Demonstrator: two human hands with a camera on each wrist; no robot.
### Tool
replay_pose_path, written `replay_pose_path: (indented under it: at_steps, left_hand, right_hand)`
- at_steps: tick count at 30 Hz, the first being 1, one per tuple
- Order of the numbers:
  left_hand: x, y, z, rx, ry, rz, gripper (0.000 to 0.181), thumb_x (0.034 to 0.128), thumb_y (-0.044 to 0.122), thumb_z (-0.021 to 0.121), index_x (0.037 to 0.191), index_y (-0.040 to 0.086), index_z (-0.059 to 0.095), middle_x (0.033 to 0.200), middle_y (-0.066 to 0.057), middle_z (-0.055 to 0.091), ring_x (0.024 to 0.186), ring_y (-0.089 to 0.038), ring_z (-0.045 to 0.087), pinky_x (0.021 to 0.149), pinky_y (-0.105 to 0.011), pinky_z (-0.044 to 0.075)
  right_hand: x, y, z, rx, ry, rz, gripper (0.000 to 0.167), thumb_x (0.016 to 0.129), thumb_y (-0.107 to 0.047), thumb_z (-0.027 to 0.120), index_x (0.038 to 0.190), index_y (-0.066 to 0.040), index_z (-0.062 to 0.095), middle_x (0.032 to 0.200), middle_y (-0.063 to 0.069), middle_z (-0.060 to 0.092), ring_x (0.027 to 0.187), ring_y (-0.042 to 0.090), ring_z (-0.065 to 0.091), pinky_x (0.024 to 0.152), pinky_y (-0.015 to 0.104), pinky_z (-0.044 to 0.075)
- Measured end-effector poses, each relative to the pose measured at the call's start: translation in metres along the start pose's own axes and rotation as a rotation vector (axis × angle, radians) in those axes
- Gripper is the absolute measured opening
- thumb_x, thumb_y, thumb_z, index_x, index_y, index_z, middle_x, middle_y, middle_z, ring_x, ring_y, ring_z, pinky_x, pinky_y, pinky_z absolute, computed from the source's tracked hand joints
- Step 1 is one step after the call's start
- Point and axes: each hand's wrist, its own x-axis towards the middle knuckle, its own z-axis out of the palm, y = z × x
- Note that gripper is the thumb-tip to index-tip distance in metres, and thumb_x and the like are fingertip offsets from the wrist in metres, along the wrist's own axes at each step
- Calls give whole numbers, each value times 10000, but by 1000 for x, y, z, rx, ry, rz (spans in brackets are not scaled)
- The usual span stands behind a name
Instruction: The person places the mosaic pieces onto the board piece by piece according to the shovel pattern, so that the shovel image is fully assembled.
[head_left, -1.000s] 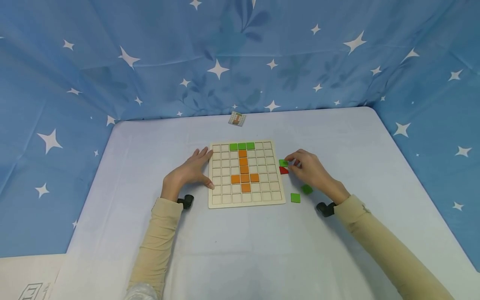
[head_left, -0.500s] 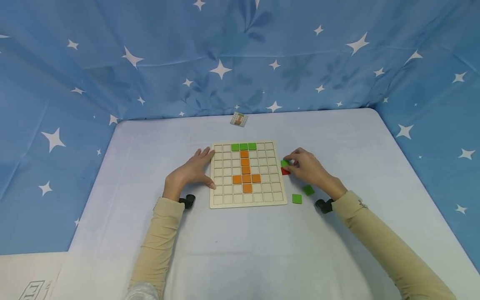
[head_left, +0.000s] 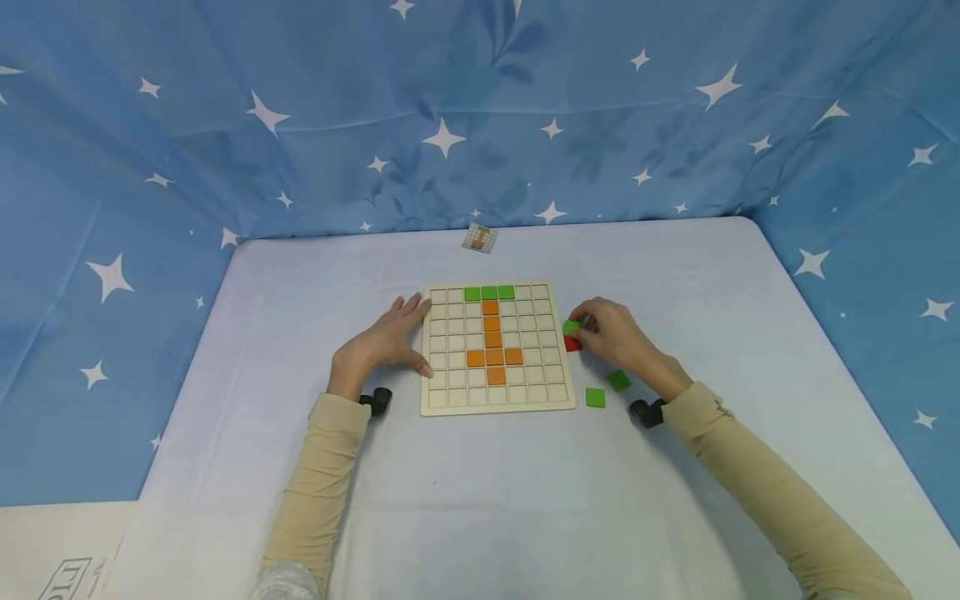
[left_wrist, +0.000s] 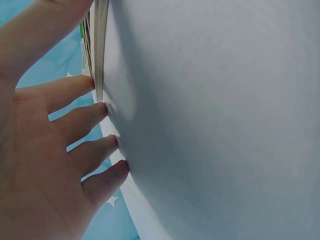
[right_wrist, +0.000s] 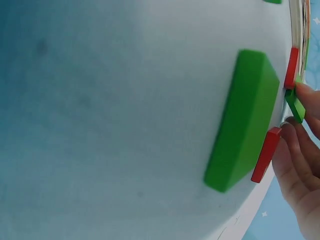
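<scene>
A pale wooden grid board [head_left: 457, 326] lies on the table, with orange tiles [head_left: 493, 339] in a cross-like figure and a row of green tiles [head_left: 489, 293] at its far side. At the board's left edge, my left hand [head_left: 381, 342] rests with fingers spread; in the left wrist view its fingers [left_wrist: 80, 120] reach down to the cloth. Beside the right edge, my right hand [head_left: 611, 332] pinches a green tile [head_left: 572, 327], seen tilted in the right wrist view. A red tile [head_left: 573, 343] lies just in front of it, close to the board.
Two loose green tiles, one nearer [head_left: 596, 397] and one under the right wrist [head_left: 618, 381], lie on the white cloth. Another red tile [right_wrist: 266, 155] shows by the right fingers in the right wrist view. A small pattern card [head_left: 479, 237] lies behind the board.
My right thumb and fingers have closed on the green tile, which now sits slightly tilted. The left hand keeps its place on the board's edge. The head view has shifted slightly.
</scene>
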Motion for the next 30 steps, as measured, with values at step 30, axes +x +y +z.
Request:
replay_pose_path:
  at_steps: [30]
  left_hand:
    - [1,1,0,10,-10,0,1218,768,272,924,1667,110,119,1744,-116,-28,1601,-350,-101,1283,-595,65]
  right_hand:
    - [-14,-2,-9,4,45,-67,256,916,98,665,1152,35,740,1116,191,738,927,314,704,823,464,601]
